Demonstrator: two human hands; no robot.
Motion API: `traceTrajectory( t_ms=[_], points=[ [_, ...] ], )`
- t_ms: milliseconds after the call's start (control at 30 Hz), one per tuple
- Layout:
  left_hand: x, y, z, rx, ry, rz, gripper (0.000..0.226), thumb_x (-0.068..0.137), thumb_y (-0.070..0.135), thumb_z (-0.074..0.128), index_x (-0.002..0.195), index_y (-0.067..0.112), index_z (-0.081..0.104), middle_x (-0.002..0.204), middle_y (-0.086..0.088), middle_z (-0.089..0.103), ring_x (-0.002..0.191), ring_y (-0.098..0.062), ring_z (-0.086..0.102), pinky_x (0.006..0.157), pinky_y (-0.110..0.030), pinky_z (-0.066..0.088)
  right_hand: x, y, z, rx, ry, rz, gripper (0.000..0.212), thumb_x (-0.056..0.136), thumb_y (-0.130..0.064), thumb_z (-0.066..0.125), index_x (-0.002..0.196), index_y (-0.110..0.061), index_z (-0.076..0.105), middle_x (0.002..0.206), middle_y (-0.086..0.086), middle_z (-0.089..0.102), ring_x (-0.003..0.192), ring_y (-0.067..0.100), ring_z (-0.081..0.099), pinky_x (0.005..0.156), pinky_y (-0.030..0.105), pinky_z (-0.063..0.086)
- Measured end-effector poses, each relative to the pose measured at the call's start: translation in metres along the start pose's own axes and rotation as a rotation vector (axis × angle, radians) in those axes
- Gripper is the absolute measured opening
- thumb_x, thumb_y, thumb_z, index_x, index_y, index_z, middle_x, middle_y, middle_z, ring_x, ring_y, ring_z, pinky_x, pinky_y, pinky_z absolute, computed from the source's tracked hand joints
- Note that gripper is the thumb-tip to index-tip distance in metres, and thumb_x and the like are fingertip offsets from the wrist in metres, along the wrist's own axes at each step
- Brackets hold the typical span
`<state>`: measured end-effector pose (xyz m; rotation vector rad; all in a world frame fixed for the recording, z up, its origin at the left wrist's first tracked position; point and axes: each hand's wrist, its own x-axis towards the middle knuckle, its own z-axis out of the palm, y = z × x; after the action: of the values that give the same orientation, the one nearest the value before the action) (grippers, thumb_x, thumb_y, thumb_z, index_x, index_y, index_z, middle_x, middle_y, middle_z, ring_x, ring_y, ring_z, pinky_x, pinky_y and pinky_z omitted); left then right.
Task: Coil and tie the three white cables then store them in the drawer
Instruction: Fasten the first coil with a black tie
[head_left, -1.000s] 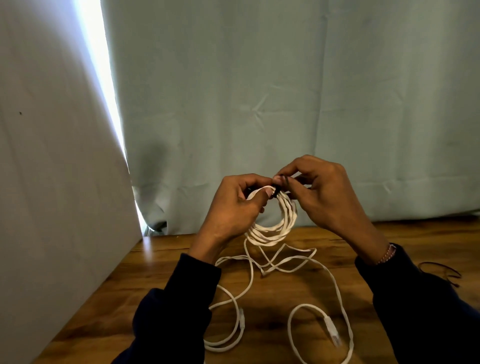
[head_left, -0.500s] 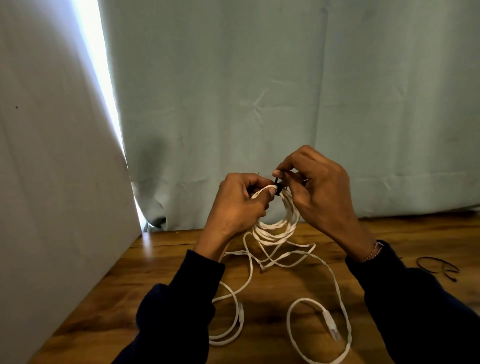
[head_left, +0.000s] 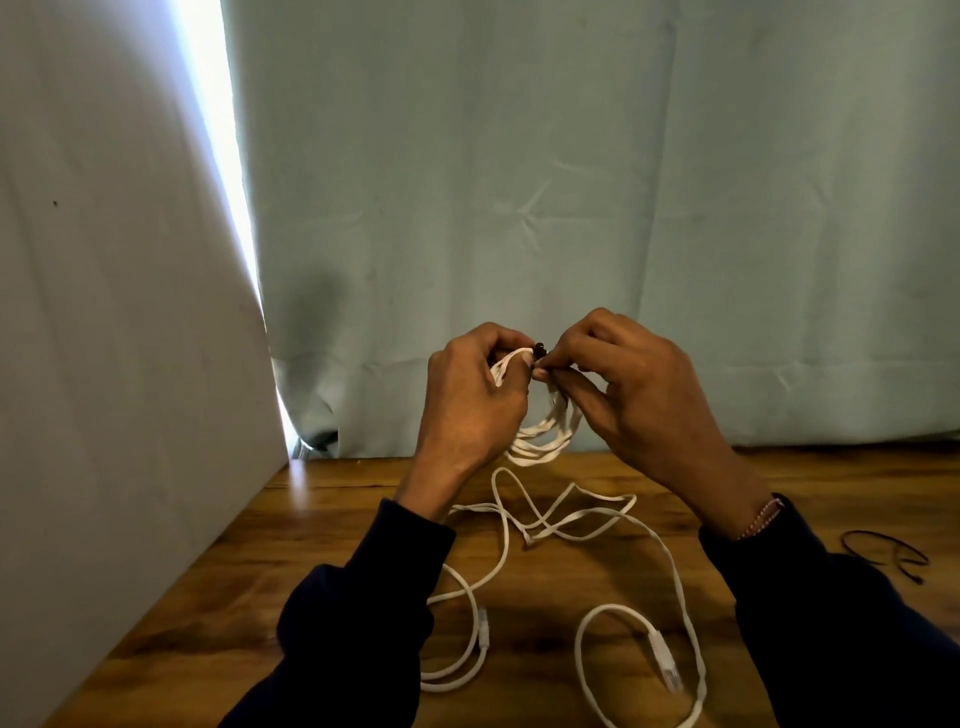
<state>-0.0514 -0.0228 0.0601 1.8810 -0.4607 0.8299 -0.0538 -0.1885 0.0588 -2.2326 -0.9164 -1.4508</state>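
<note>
Since the frame one second back, both of my hands have drawn closer together at the top of the bundle, and the small black tie now shows between the fingertips instead of being covered by the right hand.

Hand states:
- My left hand (head_left: 470, 400) is curled round the upper left arc of the coiled white flat cable (head_left: 540, 439), thumb pressed on the strands — a closed grip on the coil.
- My right hand (head_left: 631, 387) pinches the short black tie (head_left: 539, 347) at the crown of the coil, thumb and forefinger together; the remaining fingers are bent behind the loop.

Position of the work: the coil is held in the air above the brown wooden tabletop (head_left: 270, 561), its lower arc hanging between the two wrists, in front of the pale green curtain (head_left: 571, 182).

Loose white cable (head_left: 566, 519) lies on the tabletop below the hands in open, crossing bends. One clear plug end (head_left: 483, 626) lies beside my left sleeve; a second plug end (head_left: 665, 662) lies inside a loop near my right sleeve. Whether these bends belong to one cable or two, I cannot tell.

Other items: a thin black wire tie (head_left: 883, 551) lies on the tabletop to the right, well apart from the cables. A beaded bracelet (head_left: 761, 517) sits at my right wrist — just above the dark sleeve cuff.
</note>
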Motion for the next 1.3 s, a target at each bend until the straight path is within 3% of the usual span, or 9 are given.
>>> traceTrajectory(
  t_ms=[133,233,433,533,733,867,1033,1200,1300],
  points=[
    [0.002,0.001,-0.001,-0.101,0.015,-0.086,0.016,0.098,0.015,0.062,0.11,0.018,0.071,0.099,0.001,0.073,0.088,-0.014,0.068,0.082,-0.036,0.061,0.0,-0.001,0.005,-0.047,-0.033,0.001,0.012,0.088,-0.019,0.073,0.097,-0.011,0.073,0.1,0.008,0.064,0.089,0.021,0.059,0.068,0.025,0.045],
    [0.003,0.004,-0.004,-0.175,0.016,-0.144,0.015,0.098,0.014,0.062,0.108,0.018,0.072,0.096,-0.003,0.073,0.084,-0.013,0.064,0.082,-0.033,0.058,0.001,-0.003,0.004,-0.033,-0.058,0.003,0.011,0.087,-0.019,0.072,0.097,-0.013,0.072,0.104,0.008,0.062,0.089,0.019,0.059,0.069,0.027,0.052],
    [0.003,0.005,-0.005,-0.333,-0.029,-0.256,0.012,0.096,0.011,0.064,0.104,0.012,0.073,0.081,-0.004,0.075,0.065,-0.015,0.061,0.064,-0.028,0.054,0.001,-0.005,0.0,-0.029,-0.11,0.053,0.011,0.086,-0.016,0.075,0.097,-0.015,0.075,0.111,0.008,0.061,0.093,0.021,0.062,0.074,0.024,0.05],
    [0.003,0.005,-0.006,-0.373,-0.041,-0.261,0.009,0.091,0.012,0.071,0.099,0.01,0.075,0.074,-0.003,0.074,0.061,-0.01,0.062,0.061,-0.025,0.054,0.0,-0.006,-0.002,-0.005,-0.124,0.082,0.011,0.086,-0.016,0.076,0.097,-0.016,0.076,0.113,0.007,0.061,0.095,0.018,0.062,0.077,0.02,0.048],
    [0.007,-0.003,-0.01,-0.362,-0.052,-0.229,0.017,0.084,0.013,0.078,0.101,0.01,0.076,0.082,-0.006,0.076,0.062,-0.011,0.063,0.059,-0.024,0.051,0.001,-0.011,0.0,0.022,-0.131,0.119,0.013,0.085,-0.017,0.078,0.098,-0.015,0.079,0.11,0.007,0.064,0.093,0.017,0.063,0.075,0.013,0.044],
    [0.006,-0.005,-0.01,-0.368,-0.038,-0.241,0.013,0.086,0.012,0.076,0.1,0.011,0.077,0.085,-0.005,0.077,0.064,-0.009,0.064,0.058,-0.023,0.051,0.005,-0.014,-0.006,0.046,-0.203,0.229,0.024,0.083,-0.019,0.08,0.107,-0.022,0.078,0.12,-0.001,0.063,0.107,0.013,0.058,0.08,0.006,0.035],
    [0.007,-0.004,-0.011,-0.395,-0.041,-0.259,0.011,0.087,0.011,0.075,0.098,0.011,0.077,0.079,-0.001,0.076,0.06,-0.005,0.062,0.058,-0.022,0.051,0.012,-0.013,-0.025,0.38,-0.203,0.456,0.031,0.081,-0.021,0.081,0.11,-0.028,0.075,0.124,-0.009,0.066,0.111,0.004,0.062,0.096,0.019,0.051],
    [0.006,-0.002,-0.008,-0.445,-0.099,-0.262,0.012,0.087,0.009,0.075,0.099,0.008,0.076,0.079,-0.003,0.076,0.064,-0.016,0.062,0.059,-0.025,0.052,0.011,-0.015,-0.016,0.528,-0.196,0.608,0.05,0.074,-0.02,0.086,0.117,-0.025,0.061,0.108,-0.009,0.072,0.097,0.004,0.071,0.085,0.026,0.059],
    [0.004,-0.002,-0.004,-0.418,-0.132,-0.256,0.013,0.086,0.01,0.076,0.099,0.01,0.077,0.082,-0.004,0.077,0.067,-0.015,0.065,0.062,-0.026,0.054,0.007,-0.012,-0.005,0.437,-0.191,0.617,0.041,0.077,-0.02,0.085,0.111,-0.027,0.062,0.096,-0.012,0.072,0.086,0.005,0.071,0.077,0.025,0.061]
  ],
)
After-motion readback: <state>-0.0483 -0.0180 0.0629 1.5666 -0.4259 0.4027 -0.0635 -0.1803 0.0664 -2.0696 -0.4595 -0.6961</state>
